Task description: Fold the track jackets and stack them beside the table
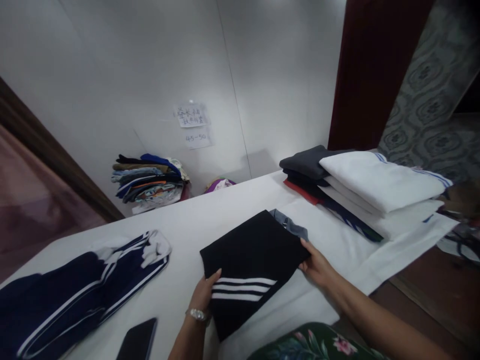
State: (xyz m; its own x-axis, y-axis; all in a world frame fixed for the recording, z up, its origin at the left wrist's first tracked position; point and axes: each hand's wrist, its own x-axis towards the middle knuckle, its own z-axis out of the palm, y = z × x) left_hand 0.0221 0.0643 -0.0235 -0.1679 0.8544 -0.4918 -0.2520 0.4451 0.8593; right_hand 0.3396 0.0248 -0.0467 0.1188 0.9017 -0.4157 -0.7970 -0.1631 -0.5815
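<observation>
The black garment (247,250) lay on the white, smooth-looking desk (183,215), folded into a flat, angular shape, held between the person's two hands. Its cloth looked matte and dense, and white stripes (243,289) ran across its near part in parallel bands. The fingers of the left hand (203,295) gripped its left edge, thumb pressed on top; a metallic-looking watch (197,314) circled that wrist. The fingers of the right hand (315,263) pinched its right edge, thumb uppermost, the others partly hidden beneath.

From under the garment's far right corner showed a crumpled piece of grey cloth (292,226). To the left of the garment sprawled navy clothing (71,300), rumpled and soft, trimmed with white piping and bunched white fabric. Nearer the person, left of the garment, lay a phone (138,340), a dark, flat slab with rounded corners.

Beyond the garment to the right rose a stack of folded clothes (382,185), the white piece on top thick, smooth and edged with blue stripes. Beyond it to the left stood a looser pile of clothes (153,180), many-coloured and uneven, below handwritten paper notes (194,122) on the pale wall (150,60).
</observation>
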